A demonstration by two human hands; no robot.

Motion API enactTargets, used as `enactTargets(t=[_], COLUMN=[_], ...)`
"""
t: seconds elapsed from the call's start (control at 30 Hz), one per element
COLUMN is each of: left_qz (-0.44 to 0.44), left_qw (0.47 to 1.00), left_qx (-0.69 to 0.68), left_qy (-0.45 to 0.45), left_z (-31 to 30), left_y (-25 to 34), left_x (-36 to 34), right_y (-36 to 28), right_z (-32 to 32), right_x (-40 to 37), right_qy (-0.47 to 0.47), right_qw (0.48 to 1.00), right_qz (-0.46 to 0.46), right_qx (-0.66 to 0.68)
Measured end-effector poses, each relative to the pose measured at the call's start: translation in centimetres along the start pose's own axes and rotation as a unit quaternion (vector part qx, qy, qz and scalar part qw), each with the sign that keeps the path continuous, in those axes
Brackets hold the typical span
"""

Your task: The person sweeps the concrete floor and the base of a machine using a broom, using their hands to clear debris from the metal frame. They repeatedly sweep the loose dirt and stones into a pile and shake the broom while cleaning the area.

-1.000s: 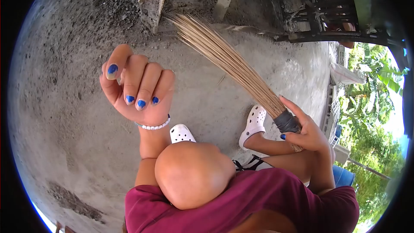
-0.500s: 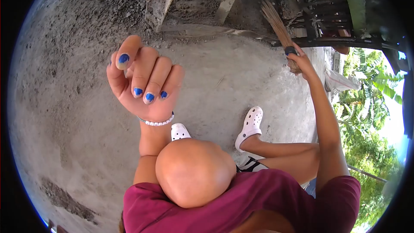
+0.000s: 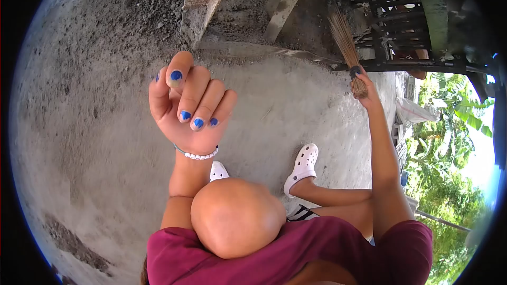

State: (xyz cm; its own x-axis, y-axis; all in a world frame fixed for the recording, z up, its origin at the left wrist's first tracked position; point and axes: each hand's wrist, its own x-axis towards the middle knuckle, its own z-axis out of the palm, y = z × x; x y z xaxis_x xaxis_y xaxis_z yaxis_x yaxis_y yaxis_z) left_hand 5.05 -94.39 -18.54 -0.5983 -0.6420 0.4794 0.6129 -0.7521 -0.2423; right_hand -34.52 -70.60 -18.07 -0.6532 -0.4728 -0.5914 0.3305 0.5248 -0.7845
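In the head view my right hand [image 3: 368, 91] is wrapped round the bound handle end of a stick broom [image 3: 344, 37]. The thin sticks point up and away from me, their tips near the dark slatted structure. A dark band circles the bundle by my fingers. My left hand [image 3: 193, 100] is raised in front of me, palm toward me. Its fingers are loosely bent, a little apart, and hold nothing. A beaded bracelet [image 3: 198, 155] is on that wrist. Below lies the grey concrete floor [image 3: 264, 105].
Loose gravel and dirt [image 3: 153, 10] lie at the upper left. A concrete-splashed wooden frame [image 3: 208, 0] stands at the top, beside the dark slatted structure [image 3: 393, 16]. A white sack [image 3: 414, 111] and green plants [image 3: 449, 163] are at the right. I wear white clogs [image 3: 303, 163].
My left hand has shifted right and slightly down, its fingers still bent. My right hand and the broom have moved a little down, and the broom stands more upright in view.
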Motion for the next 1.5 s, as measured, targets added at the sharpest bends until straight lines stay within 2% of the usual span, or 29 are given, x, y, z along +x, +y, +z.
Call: enactTargets(t=[0.07, 0.13, 0.2, 0.3, 0.33, 0.43, 0.57, 0.77, 0.9, 1.0, 1.07, 1.17, 1.23, 1.3, 1.4, 1.5], left_qz=[0.0, -0.004, -0.009, -0.01, -0.009, -0.007, -0.003, -0.012, -0.048, -0.104, -0.145, -0.175, -0.179, -0.171, -0.166, -0.183], left_qw=[1.0, 1.0, 0.999, 0.998, 0.998, 0.998, 0.996, 0.983, 0.965, 0.953, 0.952, 0.944, 0.94, 0.939, 0.936, 0.932], left_qx=[-0.004, -0.012, 0.0, -0.001, -0.002, 0.004, 0.026, 0.112, 0.143, 0.16, 0.15, 0.133, 0.116, 0.114, 0.116, 0.128], left_qy=[0.014, 0.022, 0.039, 0.058, 0.06, 0.07, 0.087, 0.143, 0.213, 0.234, 0.226, 0.244, 0.266, 0.276, 0.287, 0.286], left_z=[0.1, 0.1, 0.3, 0.2, 0.2, 0.5, 0.7, 0.9, 0.7, 0.6, 0.2, -0.8, -1.7, -2.1, -2.2, -2.2], left_y=[-0.5, -1.0, -1.0, -0.9, -0.9, -0.8, -0.7, -0.6, -1.0, -2.2, -3.2, -3.8, -3.8, -3.7, -3.7, -3.8], left_x=[0.0, 0.0, 0.0, -0.1, 0.0, 0.0, -0.3, -2.1, -2.3, -1.6, -1.6, -1.3, -1.4, -1.4, -1.5, -1.3], right_y=[2.0, 3.6, 4.0, 0.6, -0.9, -0.3, 0.5, -0.4, -4.0, -3.9, -2.3, -2.8, -3.2, -1.4, -2.6, -2.0], right_z=[1.2, 6.5, 10.7, 8.1, 7.4, 2.6, 0.5, 2.9, 3.1, 5.1, 10.1, 13.8, 10.6, 7.2, 4.8, 1.5], right_x=[2.8, 3.0, 1.1, -1.1, -2.3, -0.5, 3.5, 11.3, 19.9, 26.6, 26.8, 22.1, 18.5, 17.9, 16.7, 25.1], right_qy=[0.034, 0.028, -0.047, -0.121, -0.093, -0.027, 0.066, 0.086, 0.114, 0.086, 0.139, 0.09, -0.019, -0.042, 0.083, 0.169], right_qw=[0.999, 0.994, 0.987, 0.986, 0.984, 0.985, 0.989, 0.984, 0.988, 0.994, 0.972, 0.964, 0.97, 0.967, 0.984, 0.98], right_qz=[0.03, 0.051, 0.046, 0.031, 0.007, -0.093, -0.103, -0.148, -0.105, -0.014, -0.081, -0.112, -0.087, -0.2, -0.102, -0.082], right_qx=[-0.016, -0.09, -0.149, -0.113, -0.152, -0.142, -0.078, -0.057, -0.018, -0.062, -0.17, -0.222, -0.225, -0.149, -0.118, -0.064])
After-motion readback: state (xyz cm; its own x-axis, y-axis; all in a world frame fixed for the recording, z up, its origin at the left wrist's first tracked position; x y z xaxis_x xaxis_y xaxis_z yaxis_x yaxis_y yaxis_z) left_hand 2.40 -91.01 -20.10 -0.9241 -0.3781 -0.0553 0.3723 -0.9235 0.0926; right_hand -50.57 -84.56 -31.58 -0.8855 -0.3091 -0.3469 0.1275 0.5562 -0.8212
